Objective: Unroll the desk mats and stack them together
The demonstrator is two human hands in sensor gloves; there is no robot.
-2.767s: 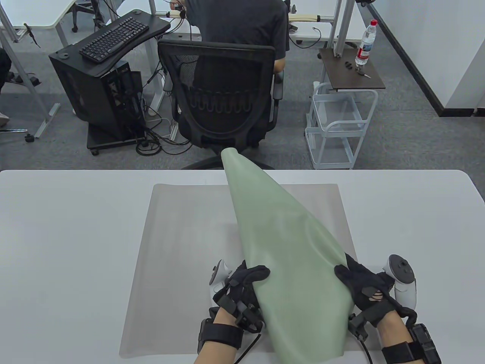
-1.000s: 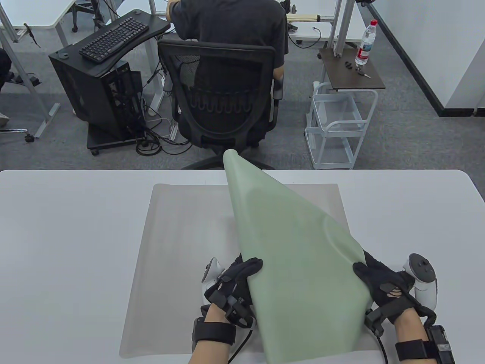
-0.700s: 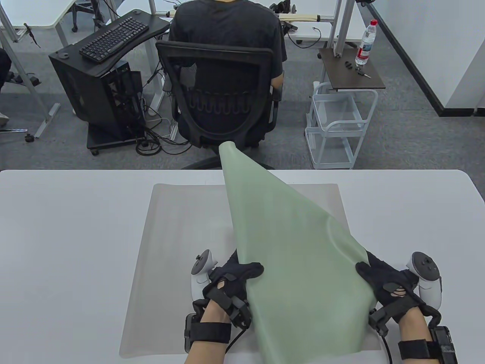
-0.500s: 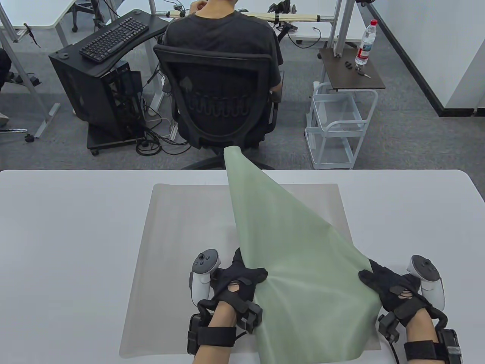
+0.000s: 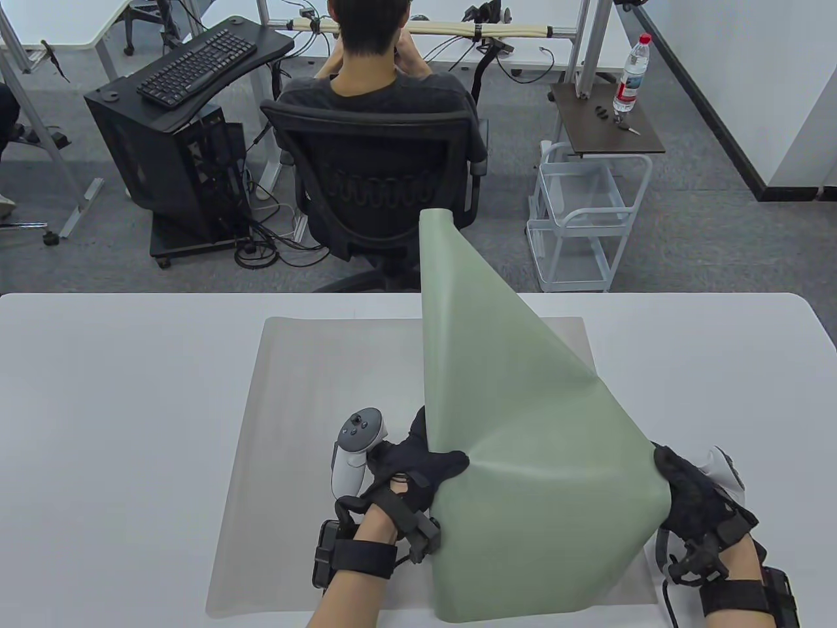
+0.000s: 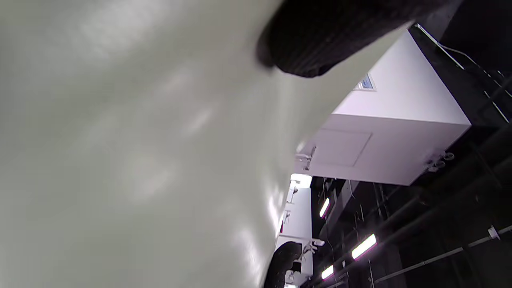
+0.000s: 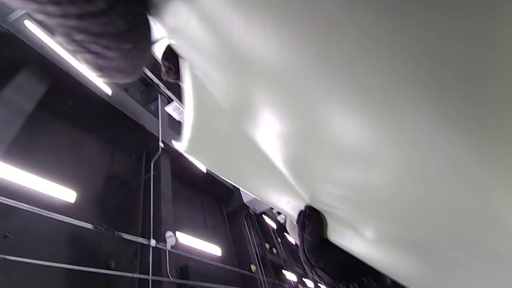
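A pale green desk mat (image 5: 523, 445) is held up off the table, half uncurled, its far corner rising over the table's back edge. My left hand (image 5: 418, 468) grips its left edge, thumb on the front face. My right hand (image 5: 680, 487) grips its right edge. A grey desk mat (image 5: 307, 418) lies flat on the white table (image 5: 111, 418) under both hands. In the left wrist view the green mat (image 6: 140, 152) fills the frame with a gloved fingertip (image 6: 312, 52) on it. The right wrist view shows the green mat (image 7: 360, 120) from below.
An office chair (image 5: 382, 176) with a seated person stands just beyond the table's far edge. A white wire trolley (image 5: 582, 216) and a small side table with a water bottle (image 5: 632, 65) stand at the back right. A black computer stand is at the back left.
The green mat has opened wider. My right hand moved right and slightly toward me, my left hand turned over, and the mat's far corner swung right and rose. The seated person leaned forward.
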